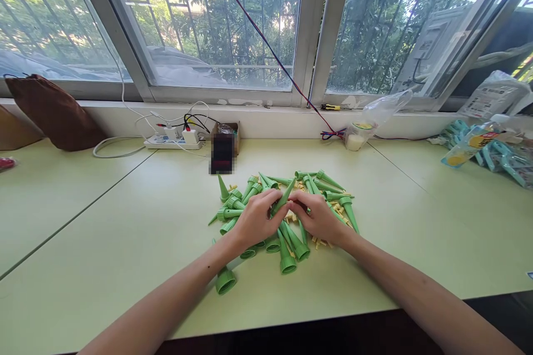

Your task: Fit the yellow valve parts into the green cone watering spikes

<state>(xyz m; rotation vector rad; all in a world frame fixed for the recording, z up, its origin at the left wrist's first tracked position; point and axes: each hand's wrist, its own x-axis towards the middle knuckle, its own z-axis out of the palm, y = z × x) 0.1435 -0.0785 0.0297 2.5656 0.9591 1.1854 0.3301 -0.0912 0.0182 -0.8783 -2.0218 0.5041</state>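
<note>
So my left hand [258, 218] grips one green cone [285, 195] above the table [125, 233], likely steadying it for my right hand [318, 216], pinched narrow alongside, contents unclear; spare cones [298, 243] piled close, presumably for reach.

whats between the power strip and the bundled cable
In the head view: a small cardboard box, with a dark pixelated item in front.

Green cones [288, 262] crowd my left hand [256, 219] and right hand [318, 215]. Counter [125, 255] open either side of cones. Beyond, power strip [175, 145], small box [237, 141], plastic bag [375, 120] obstruct parts of far edge.
</note>
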